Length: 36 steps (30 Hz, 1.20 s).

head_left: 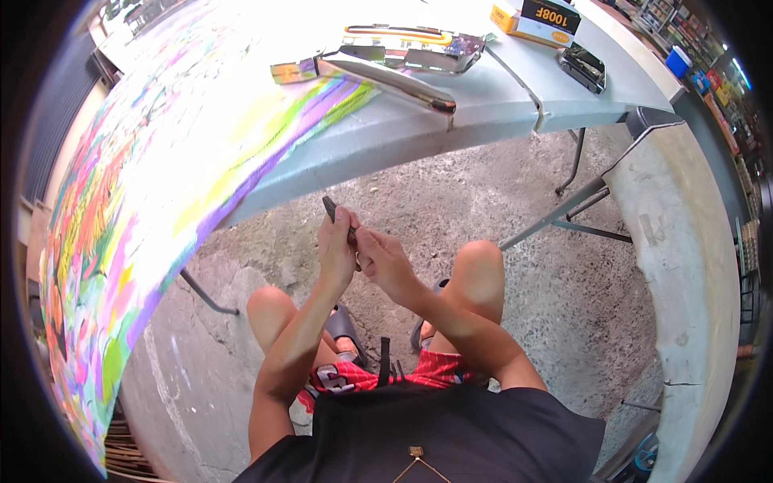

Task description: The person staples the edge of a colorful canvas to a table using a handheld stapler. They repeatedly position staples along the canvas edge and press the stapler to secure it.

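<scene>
Above my knees, both hands meet around a narrow dark piece (329,207) with a ridged-looking surface. My left hand (336,248) is closed on it, and its upper end sticks out past the fingers. The fingers of my right hand (384,259) are curled and pressed against its lower part, next to the left hand. What exactly the piece is, I cannot make out, since the fingers cover most of it. Beyond my hands, on the table, lies a long metal tool that looks like a large stapler, its silver arm (392,79) pointing toward the near edge.
The pale table (499,105) curves across in front of me, with a brightly coloured cloth (266,153) over its left part. A yellow and black box (538,22) and a small black metal device (583,69) sit at the far right. Table legs (555,213) stand on the concrete floor.
</scene>
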### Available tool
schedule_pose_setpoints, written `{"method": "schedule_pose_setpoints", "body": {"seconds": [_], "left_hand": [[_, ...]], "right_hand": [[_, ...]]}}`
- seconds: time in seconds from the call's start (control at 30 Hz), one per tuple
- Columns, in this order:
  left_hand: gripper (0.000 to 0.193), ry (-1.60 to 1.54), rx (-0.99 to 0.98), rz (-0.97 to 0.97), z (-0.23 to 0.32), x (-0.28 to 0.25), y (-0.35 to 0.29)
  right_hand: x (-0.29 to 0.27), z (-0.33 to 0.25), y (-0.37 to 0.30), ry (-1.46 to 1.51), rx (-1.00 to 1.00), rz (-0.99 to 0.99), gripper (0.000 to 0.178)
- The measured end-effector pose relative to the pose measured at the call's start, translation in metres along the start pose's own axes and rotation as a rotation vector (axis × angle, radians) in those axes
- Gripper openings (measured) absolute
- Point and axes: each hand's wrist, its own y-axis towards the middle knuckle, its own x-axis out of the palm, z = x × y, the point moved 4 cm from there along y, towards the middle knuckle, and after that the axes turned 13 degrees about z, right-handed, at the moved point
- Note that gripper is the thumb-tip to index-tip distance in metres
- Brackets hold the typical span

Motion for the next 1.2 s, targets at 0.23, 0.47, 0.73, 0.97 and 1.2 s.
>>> {"method": "schedule_pose_setpoints", "body": {"seconds": [0.23,0.47,0.73,0.97,1.2], "left_hand": [[0.046,0.208,-0.036,0.038,-0.018,-0.003,0.028],[0.042,0.177,0.029,-0.091,-0.036,-0.013,0.014],[0.042,0.04,0.034,-0.05,-0.028,-0.006,0.005],[0.05,0.053,-0.001,-0.014,-0.025,-0.003,0.006],[0.049,0.147,0.111,-0.127,-0.014,0.001,-0.002]], "right_hand": [[-0.012,0.008,0.042,-0.185,-0.022,-0.018,0.039],[-0.016,0.019,0.015,0.052,0.229,0.009,0.043],[-0.021,0.007,0.011,0.301,0.492,-0.23,0.045],[-0.023,0.018,0.01,0.013,0.046,0.006,0.046],[-0.023,0.017,-0.004,0.667,0.739,-0.468,0.05]]}}
